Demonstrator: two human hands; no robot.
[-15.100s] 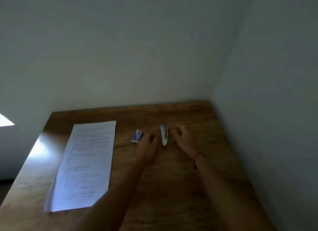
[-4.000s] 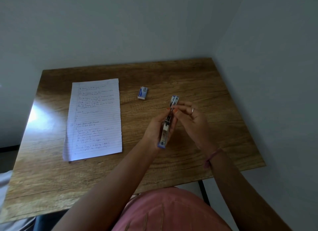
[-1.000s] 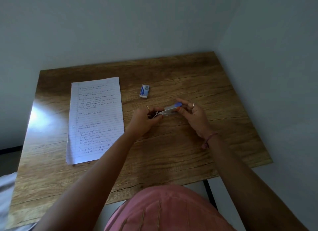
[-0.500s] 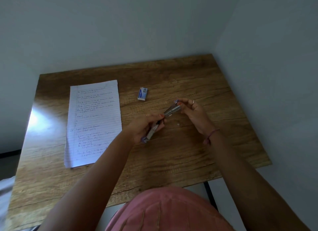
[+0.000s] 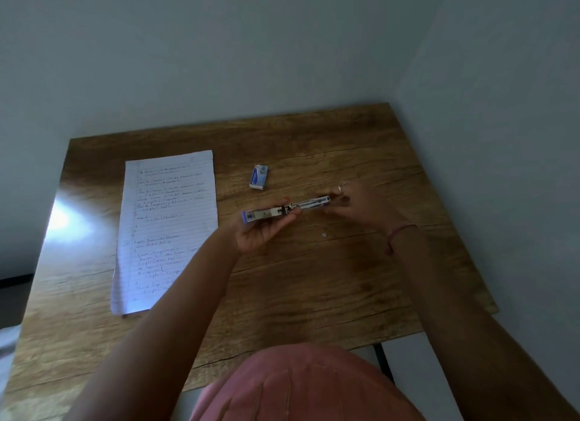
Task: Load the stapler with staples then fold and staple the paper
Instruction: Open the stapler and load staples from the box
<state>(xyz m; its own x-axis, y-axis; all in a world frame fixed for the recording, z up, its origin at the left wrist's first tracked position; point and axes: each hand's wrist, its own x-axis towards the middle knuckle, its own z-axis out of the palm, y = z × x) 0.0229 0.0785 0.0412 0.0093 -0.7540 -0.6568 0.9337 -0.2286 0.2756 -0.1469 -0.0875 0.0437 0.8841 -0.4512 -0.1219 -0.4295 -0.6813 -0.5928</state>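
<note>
A small metal stapler with a purple end is swung fully open into one long line above the table. My left hand grips its left half from below, palm up. My right hand pinches the tip of its right half, the staple channel. A small blue and white staple box lies on the table just behind the stapler. A lined, handwritten sheet of paper lies flat at the left.
The wooden table stands in a corner, with walls behind it and at its right. A tiny white speck lies on the wood below my right hand. My lap in pink cloth is at the near edge.
The stapler has turned from a slant to nearly level, left to right, and is spread out straight. My left hand now lies palm up under it; my right hand still holds the far tip.
</note>
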